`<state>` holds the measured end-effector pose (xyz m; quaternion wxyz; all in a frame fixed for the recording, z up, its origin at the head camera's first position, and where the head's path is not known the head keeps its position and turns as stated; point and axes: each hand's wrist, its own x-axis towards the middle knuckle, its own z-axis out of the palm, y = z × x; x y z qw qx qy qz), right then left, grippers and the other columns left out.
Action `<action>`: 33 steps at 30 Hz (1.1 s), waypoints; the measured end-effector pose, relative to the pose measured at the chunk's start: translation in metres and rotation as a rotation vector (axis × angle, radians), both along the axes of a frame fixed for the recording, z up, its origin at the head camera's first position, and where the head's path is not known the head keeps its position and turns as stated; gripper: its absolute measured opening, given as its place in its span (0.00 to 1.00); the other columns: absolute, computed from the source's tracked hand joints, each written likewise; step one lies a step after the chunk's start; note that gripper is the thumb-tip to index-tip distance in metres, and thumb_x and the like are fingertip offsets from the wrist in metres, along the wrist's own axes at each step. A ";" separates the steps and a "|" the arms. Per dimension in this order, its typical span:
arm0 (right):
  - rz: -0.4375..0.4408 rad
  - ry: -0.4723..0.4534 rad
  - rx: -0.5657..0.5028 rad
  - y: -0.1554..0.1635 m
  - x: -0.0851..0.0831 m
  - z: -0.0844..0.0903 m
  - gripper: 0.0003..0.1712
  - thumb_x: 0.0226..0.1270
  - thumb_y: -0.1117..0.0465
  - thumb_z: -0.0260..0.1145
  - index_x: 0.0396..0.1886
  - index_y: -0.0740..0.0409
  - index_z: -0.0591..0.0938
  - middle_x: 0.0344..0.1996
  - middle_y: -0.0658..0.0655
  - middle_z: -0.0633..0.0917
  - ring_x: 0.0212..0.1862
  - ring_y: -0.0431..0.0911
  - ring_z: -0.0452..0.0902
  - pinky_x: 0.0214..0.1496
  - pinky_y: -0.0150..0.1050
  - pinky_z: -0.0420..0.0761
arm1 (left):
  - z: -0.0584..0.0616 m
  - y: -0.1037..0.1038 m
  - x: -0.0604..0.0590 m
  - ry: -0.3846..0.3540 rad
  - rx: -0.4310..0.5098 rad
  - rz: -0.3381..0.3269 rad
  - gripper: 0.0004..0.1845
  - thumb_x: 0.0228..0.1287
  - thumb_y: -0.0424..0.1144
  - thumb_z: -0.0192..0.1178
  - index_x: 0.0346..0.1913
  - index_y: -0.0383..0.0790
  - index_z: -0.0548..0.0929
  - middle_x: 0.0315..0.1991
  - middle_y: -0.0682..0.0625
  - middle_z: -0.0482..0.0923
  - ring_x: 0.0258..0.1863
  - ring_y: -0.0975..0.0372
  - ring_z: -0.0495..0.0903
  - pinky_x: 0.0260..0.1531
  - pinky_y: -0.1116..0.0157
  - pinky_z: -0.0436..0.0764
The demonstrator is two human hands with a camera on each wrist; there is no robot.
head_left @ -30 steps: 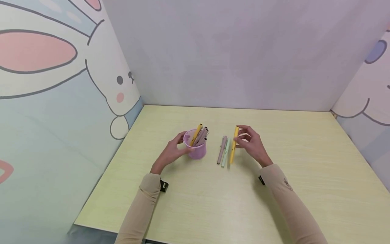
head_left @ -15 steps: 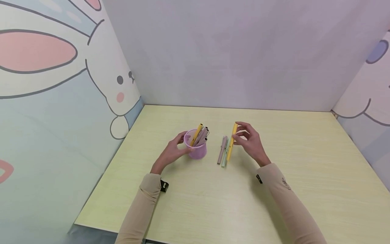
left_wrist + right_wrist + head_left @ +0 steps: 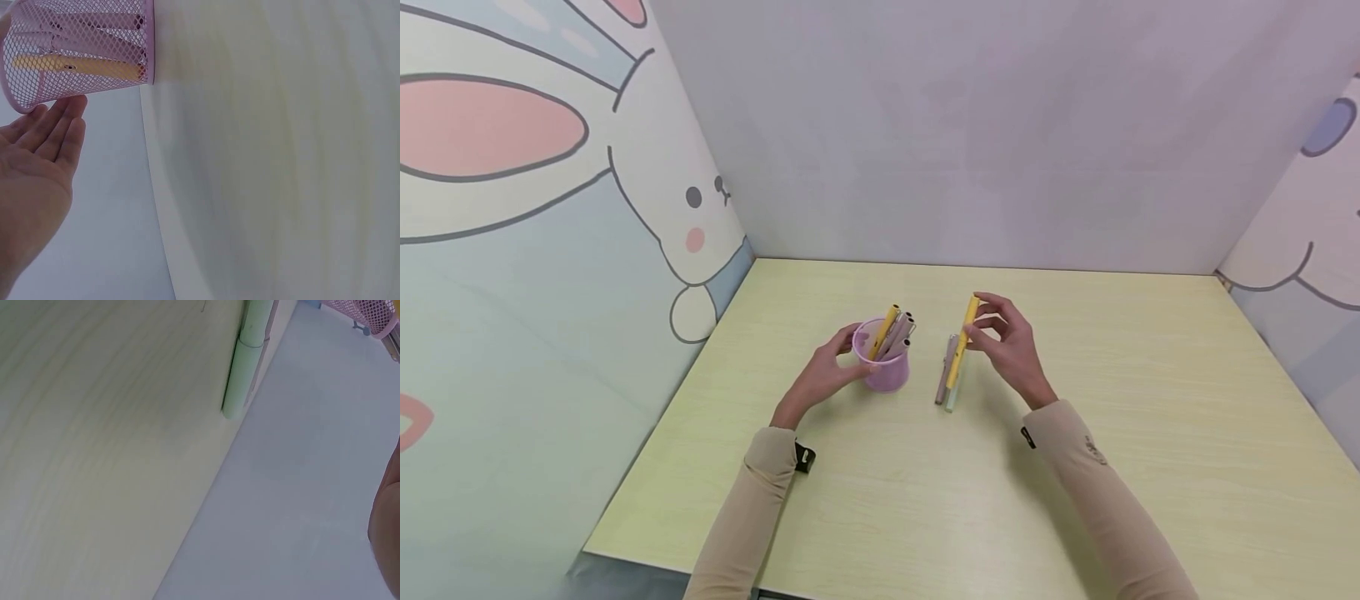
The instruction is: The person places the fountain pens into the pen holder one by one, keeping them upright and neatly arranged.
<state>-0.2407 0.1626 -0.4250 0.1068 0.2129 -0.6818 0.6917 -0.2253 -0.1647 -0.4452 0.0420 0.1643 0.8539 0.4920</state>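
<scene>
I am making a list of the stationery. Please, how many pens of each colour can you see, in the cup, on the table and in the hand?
Yellow pens: 2, one in the pink mesh cup, one held by the right hand at.
Taupe pens: at least 3, two or more in the cup, one on the table.
Mint pens: 1.
Total: at least 6.

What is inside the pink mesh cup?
The pink mesh cup holds one yellow pen and several brownish pens; their lower ends and exact count are hidden.

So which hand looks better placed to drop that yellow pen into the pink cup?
Probably the right hand: it already pinches the yellow pen, lifted above the table. The left hand rests against the pink mesh cup, steadying it.
</scene>
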 end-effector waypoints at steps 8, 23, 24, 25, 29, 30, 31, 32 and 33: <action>0.010 0.009 -0.035 -0.005 0.000 0.001 0.32 0.66 0.86 0.60 0.69 0.75 0.69 0.49 0.64 0.75 0.44 0.40 0.80 0.38 0.42 0.88 | 0.000 0.001 -0.001 -0.005 -0.004 -0.001 0.43 0.65 0.49 0.72 0.78 0.43 0.65 0.71 0.43 0.71 0.68 0.47 0.72 0.67 0.44 0.70; -0.002 0.078 -0.044 -0.025 0.002 0.017 0.33 0.66 0.85 0.62 0.70 0.71 0.70 0.50 0.64 0.76 0.45 0.41 0.80 0.38 0.41 0.88 | 0.001 0.001 -0.001 -0.002 0.007 0.001 0.43 0.65 0.50 0.72 0.79 0.44 0.64 0.72 0.43 0.71 0.68 0.48 0.72 0.67 0.44 0.70; -0.002 0.080 -0.046 -0.026 0.002 0.018 0.33 0.66 0.85 0.62 0.70 0.71 0.70 0.50 0.64 0.76 0.45 0.41 0.80 0.38 0.41 0.88 | 0.001 0.001 -0.001 -0.003 0.010 0.001 0.44 0.65 0.50 0.72 0.79 0.44 0.64 0.72 0.43 0.71 0.69 0.47 0.72 0.67 0.44 0.70; -0.002 0.082 -0.047 -0.028 0.002 0.019 0.32 0.66 0.85 0.62 0.70 0.71 0.70 0.50 0.65 0.76 0.45 0.41 0.79 0.38 0.41 0.88 | 0.001 0.001 -0.002 -0.004 0.011 0.001 0.44 0.65 0.50 0.72 0.79 0.44 0.64 0.72 0.43 0.71 0.69 0.47 0.72 0.67 0.43 0.70; 0.003 0.096 -0.060 -0.034 0.002 0.023 0.32 0.67 0.85 0.62 0.70 0.72 0.69 0.51 0.65 0.75 0.44 0.41 0.79 0.39 0.42 0.88 | 0.001 0.001 -0.002 -0.002 0.014 0.001 0.43 0.65 0.50 0.72 0.78 0.44 0.64 0.72 0.43 0.71 0.68 0.47 0.72 0.67 0.43 0.70; 0.005 0.101 -0.067 -0.036 0.002 0.024 0.32 0.67 0.85 0.61 0.70 0.72 0.69 0.51 0.65 0.75 0.44 0.41 0.79 0.39 0.42 0.88 | 0.001 0.001 -0.003 -0.002 0.015 0.001 0.43 0.65 0.50 0.72 0.78 0.44 0.64 0.72 0.43 0.71 0.68 0.47 0.72 0.67 0.43 0.70; 0.009 0.107 -0.076 -0.038 0.002 0.024 0.32 0.66 0.85 0.61 0.70 0.73 0.68 0.51 0.64 0.75 0.44 0.41 0.79 0.39 0.42 0.88 | 0.001 0.001 -0.003 0.000 0.015 0.001 0.43 0.65 0.50 0.72 0.78 0.44 0.64 0.72 0.44 0.71 0.68 0.48 0.71 0.67 0.43 0.70; 0.014 0.113 -0.087 -0.040 0.002 0.025 0.32 0.67 0.85 0.61 0.70 0.73 0.68 0.51 0.63 0.76 0.44 0.41 0.80 0.39 0.42 0.88 | 0.001 0.001 -0.003 0.002 0.016 0.001 0.43 0.65 0.50 0.72 0.79 0.44 0.64 0.72 0.44 0.71 0.68 0.48 0.71 0.67 0.43 0.70; 0.020 0.117 -0.100 -0.042 0.002 0.026 0.32 0.66 0.85 0.61 0.69 0.74 0.67 0.50 0.62 0.76 0.44 0.42 0.80 0.39 0.43 0.88 | 0.001 0.001 -0.003 0.003 0.018 0.001 0.43 0.65 0.50 0.72 0.79 0.44 0.64 0.72 0.44 0.71 0.68 0.48 0.71 0.67 0.43 0.70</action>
